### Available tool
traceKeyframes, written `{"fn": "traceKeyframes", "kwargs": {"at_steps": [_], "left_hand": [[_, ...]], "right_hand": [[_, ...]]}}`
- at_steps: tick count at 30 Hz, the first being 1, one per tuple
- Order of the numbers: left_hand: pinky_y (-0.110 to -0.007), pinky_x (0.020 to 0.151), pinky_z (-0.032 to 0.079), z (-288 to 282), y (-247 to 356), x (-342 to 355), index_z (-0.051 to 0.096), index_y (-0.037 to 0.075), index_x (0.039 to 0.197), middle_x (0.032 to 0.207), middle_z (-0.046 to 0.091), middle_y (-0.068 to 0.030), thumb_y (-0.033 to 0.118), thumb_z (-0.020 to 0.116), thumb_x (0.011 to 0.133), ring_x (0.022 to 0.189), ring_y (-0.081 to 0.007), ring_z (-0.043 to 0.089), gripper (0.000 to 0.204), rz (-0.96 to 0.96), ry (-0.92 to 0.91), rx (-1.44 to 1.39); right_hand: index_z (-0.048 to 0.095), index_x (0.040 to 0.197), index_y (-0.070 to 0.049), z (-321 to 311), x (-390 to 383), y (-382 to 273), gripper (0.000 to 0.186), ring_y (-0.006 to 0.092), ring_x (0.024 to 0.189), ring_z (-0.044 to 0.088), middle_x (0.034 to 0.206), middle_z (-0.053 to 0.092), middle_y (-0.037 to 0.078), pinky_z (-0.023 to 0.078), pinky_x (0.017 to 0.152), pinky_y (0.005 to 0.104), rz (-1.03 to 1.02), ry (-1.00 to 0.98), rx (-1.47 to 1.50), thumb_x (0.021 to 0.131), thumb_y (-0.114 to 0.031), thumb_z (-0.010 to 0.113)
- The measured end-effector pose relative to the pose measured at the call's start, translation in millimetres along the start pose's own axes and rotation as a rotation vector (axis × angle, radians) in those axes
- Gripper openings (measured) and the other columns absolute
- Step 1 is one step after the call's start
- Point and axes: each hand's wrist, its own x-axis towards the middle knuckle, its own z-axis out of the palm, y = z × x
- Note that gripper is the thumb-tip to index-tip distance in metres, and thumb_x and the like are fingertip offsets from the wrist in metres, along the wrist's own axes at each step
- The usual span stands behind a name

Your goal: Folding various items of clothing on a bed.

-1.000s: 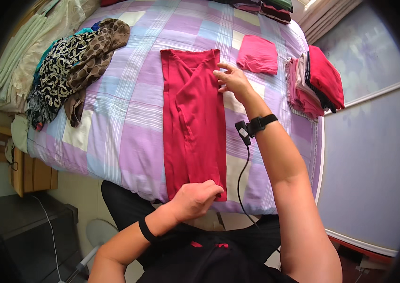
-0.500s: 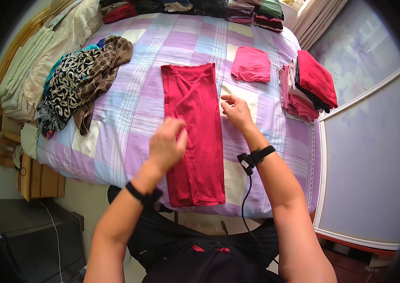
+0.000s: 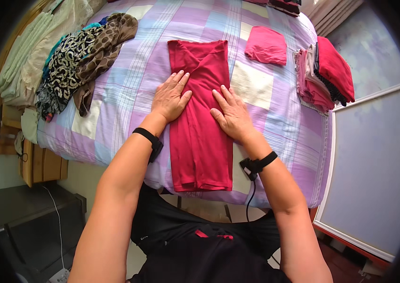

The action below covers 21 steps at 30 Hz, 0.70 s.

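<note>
A red garment [image 3: 200, 146], folded into a long narrow strip, lies on the bed with its near end at the mattress edge. My left hand [image 3: 171, 95] rests on its left edge, fingers stretched out over the cloth. On the right edge my right hand [image 3: 232, 112] lies flat, its fingers spread. Neither hand grips anything. The layers under my palms are hidden. Black bands circle both wrists, and a cable hangs from the right one.
A folded pink garment [image 3: 266, 45] lies beyond my right hand. Farther right stands a stack of folded clothes [image 3: 334, 70]. Heaped patterned clothes [image 3: 75, 66] cover the bed's left side. A sliding wardrobe door [image 3: 374, 155] borders the right, a wooden nightstand [image 3: 44, 162] the left.
Both hands have come down flat onto the red garment, the right one moving in from beside it. The view has shifted, so the far stacks are mostly out of frame.
</note>
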Motion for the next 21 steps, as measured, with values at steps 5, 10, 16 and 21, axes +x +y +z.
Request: {"fn": "traceKeyframes", "kwargs": {"at_steps": [5,10,16,21], "left_hand": [[-0.044,0.12,0.03,-6,-10,-7,0.039,0.011,0.156,0.161,0.039,-0.0145,0.042,0.048,0.103,0.149,-0.0311,0.036,0.062,0.01,-0.042,-0.002],[-0.045,0.121,0.03,-14,-3,-12,0.036,0.009,0.157,0.162,0.036,-0.0183,0.041,0.049,0.103,0.149,-0.0354,0.034,0.064,0.02,-0.074,-0.027],[-0.047,0.116,0.036,-48,44,-80,0.046,0.004,0.147,0.145,0.051,-0.022,0.023,0.07,0.09,0.134,-0.0391,0.049,0.065,-0.096,0.228,-0.312],[-0.044,0.105,0.047,-69,85,-156,0.053,0.004,0.139,0.136,0.056,-0.0216,0.023,0.076,0.085,0.123,-0.0376,0.057,0.062,-0.016,0.097,-0.227]], "right_hand": [[0.05,0.149,-0.013,-31,-54,-60,0.061,0.042,0.144,0.039,0.157,0.04,0.021,0.031,0.119,0.0501,-0.143,0.005,0.135,0.096,-0.041,0.063],[0.045,0.154,-0.021,-19,-123,-85,0.063,0.0345,0.153,0.027,0.164,0.034,0.013,0.023,0.124,0.0489,-0.193,-0.168,0.038,0.099,-0.049,0.056],[0.041,0.156,-0.024,-35,-149,-99,0.065,0.0306,0.155,0.023,0.166,0.028,0.011,0.019,0.126,0.0464,-0.128,-0.124,0.067,0.099,-0.051,0.055],[0.044,0.154,-0.023,-34,-169,-92,0.065,0.0307,0.154,0.025,0.166,0.03,0.011,0.02,0.125,0.0466,-0.157,-0.158,0.096,0.097,-0.05,0.059]]}}
